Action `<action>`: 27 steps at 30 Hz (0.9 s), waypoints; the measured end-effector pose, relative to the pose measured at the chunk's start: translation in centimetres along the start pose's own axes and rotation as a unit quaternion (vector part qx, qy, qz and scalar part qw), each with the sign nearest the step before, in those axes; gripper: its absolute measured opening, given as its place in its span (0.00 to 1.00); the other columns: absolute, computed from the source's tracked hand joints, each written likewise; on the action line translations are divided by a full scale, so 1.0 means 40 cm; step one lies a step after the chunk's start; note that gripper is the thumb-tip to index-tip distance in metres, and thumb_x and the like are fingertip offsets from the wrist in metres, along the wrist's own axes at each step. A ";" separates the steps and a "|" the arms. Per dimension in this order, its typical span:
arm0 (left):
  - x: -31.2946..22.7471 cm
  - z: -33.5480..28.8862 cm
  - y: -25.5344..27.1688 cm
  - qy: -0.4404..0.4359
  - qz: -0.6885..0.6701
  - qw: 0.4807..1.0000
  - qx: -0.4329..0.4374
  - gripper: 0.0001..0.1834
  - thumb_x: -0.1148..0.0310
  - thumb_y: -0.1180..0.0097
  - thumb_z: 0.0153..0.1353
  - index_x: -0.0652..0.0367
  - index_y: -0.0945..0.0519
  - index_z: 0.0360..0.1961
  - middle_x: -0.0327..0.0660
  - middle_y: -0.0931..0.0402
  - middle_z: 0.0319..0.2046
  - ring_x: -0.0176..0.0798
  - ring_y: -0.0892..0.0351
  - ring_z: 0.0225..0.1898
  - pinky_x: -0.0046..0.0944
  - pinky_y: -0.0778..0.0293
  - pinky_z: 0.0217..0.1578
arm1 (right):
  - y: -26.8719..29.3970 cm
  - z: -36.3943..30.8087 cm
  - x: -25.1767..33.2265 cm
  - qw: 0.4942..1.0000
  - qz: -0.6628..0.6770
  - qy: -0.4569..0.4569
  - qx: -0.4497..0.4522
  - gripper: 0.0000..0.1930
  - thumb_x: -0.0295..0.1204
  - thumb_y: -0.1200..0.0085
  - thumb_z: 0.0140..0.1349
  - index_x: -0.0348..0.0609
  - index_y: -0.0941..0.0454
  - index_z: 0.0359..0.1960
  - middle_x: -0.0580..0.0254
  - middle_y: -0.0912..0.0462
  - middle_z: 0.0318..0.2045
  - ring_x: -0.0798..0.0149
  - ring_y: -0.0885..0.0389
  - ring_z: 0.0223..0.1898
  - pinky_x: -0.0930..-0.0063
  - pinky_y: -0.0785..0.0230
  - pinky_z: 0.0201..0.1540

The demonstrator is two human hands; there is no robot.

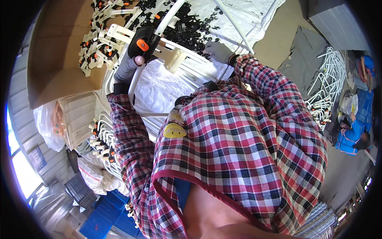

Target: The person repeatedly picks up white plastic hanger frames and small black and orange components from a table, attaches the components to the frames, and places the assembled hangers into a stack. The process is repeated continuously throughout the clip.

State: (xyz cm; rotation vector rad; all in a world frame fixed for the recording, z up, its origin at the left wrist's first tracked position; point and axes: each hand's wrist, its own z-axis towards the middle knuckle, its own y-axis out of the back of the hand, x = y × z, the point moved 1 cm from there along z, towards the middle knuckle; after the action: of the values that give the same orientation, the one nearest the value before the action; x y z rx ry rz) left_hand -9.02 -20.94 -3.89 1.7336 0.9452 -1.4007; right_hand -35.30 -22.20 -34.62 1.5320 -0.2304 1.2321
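Note:
My left hand (129, 68), in a grey glove with bare fingertips, is closed around a white bent-tube frame (136, 81) at a black plastic bracket (140, 43) with an orange button. A cream plastic plate (173, 59) sticks out beside the bracket. My right hand (219, 51), also grey-gloved, is to the right at the edge of a pile of small black plastic parts (187, 34). Its fingers are curled together, and what they hold, if anything, is too small to make out. Close beside it runs the frame's other white tube (234, 24).
A cardboard box (59, 51) stands at the left, near a heap of cream, black and orange brackets (97, 51). White tubes (191, 75) lie under my hands. More tube frames (328, 79) are stacked at the right, where a person in blue (349, 135) is nearby.

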 end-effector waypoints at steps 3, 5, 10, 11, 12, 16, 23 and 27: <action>0.018 -0.014 0.014 -0.017 -0.045 0.999 0.021 0.59 0.34 0.27 0.38 0.60 0.35 0.64 0.49 0.26 0.55 0.43 0.26 0.57 0.42 0.29 0.57 | -0.053 0.012 -0.053 0.999 -0.031 -0.001 0.012 0.08 0.26 0.48 0.58 0.46 0.20 0.38 0.58 0.22 0.37 0.54 0.20 0.40 0.63 0.28 0.42; 0.008 -0.034 0.022 -0.001 0.035 0.999 -0.028 0.56 0.35 0.28 0.41 0.61 0.34 0.65 0.48 0.25 0.55 0.41 0.27 0.57 0.40 0.32 0.58 | -0.065 0.010 -0.074 0.998 -0.022 -0.053 0.018 0.07 0.27 0.46 0.56 0.48 0.20 0.36 0.58 0.22 0.36 0.54 0.21 0.39 0.64 0.29 0.40; -0.023 -0.053 0.026 0.038 0.111 0.992 -0.054 0.49 0.52 0.23 0.46 0.65 0.32 0.66 0.38 0.22 0.52 0.31 0.24 0.50 0.33 0.29 0.54 | -0.058 -0.017 -0.087 0.997 0.038 -0.019 -0.066 0.04 0.25 0.48 0.55 0.48 0.25 0.32 0.56 0.23 0.33 0.49 0.22 0.36 0.60 0.29 0.40; -0.026 -0.051 0.028 0.046 0.089 0.993 -0.061 0.50 0.52 0.23 0.45 0.64 0.32 0.66 0.39 0.23 0.52 0.33 0.25 0.52 0.34 0.28 0.55 | -0.052 -0.015 -0.074 0.997 0.042 -0.033 -0.061 0.04 0.25 0.48 0.55 0.48 0.25 0.32 0.57 0.23 0.32 0.49 0.22 0.36 0.60 0.30 0.40; -0.023 -0.049 0.023 0.046 0.004 0.999 -0.025 0.52 0.47 0.25 0.47 0.63 0.35 0.67 0.43 0.25 0.56 0.35 0.26 0.56 0.36 0.28 0.57 | -0.040 -0.008 -0.055 0.995 0.037 -0.080 -0.045 0.04 0.25 0.48 0.55 0.48 0.25 0.32 0.57 0.22 0.31 0.49 0.21 0.35 0.60 0.30 0.40; -0.007 -0.042 0.019 0.025 -0.025 0.998 -0.047 0.62 0.34 0.28 0.41 0.58 0.41 0.71 0.44 0.28 0.59 0.40 0.27 0.60 0.40 0.27 0.59 | 0.069 0.063 0.136 0.967 0.111 -0.044 -0.226 0.08 0.27 0.43 0.57 0.48 0.19 0.40 0.57 0.19 0.36 0.54 0.18 0.39 0.63 0.26 0.43; 0.022 -0.041 0.018 0.045 -0.056 0.995 -0.062 0.62 0.32 0.28 0.39 0.57 0.40 0.70 0.46 0.28 0.58 0.40 0.26 0.59 0.41 0.27 0.59 | 0.327 0.198 0.489 0.932 0.032 0.257 -0.252 0.14 0.31 0.40 0.62 0.51 0.18 0.49 0.64 0.19 0.37 0.64 0.18 0.34 0.71 0.27 0.36; 0.020 -0.031 0.018 0.049 -0.057 0.996 -0.047 0.61 0.35 0.28 0.41 0.58 0.40 0.70 0.44 0.28 0.59 0.39 0.26 0.59 0.41 0.29 0.60 | 0.381 0.233 0.534 0.965 -0.033 0.229 -0.121 0.13 0.38 0.41 0.61 0.54 0.15 0.46 0.66 0.20 0.37 0.58 0.19 0.41 0.60 0.28 0.43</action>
State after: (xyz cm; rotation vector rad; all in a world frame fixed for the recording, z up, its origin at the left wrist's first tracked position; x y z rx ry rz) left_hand -7.69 -20.13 -4.42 1.7138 1.1602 -1.3306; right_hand -31.24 -26.01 -7.35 1.0060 -0.0219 1.4109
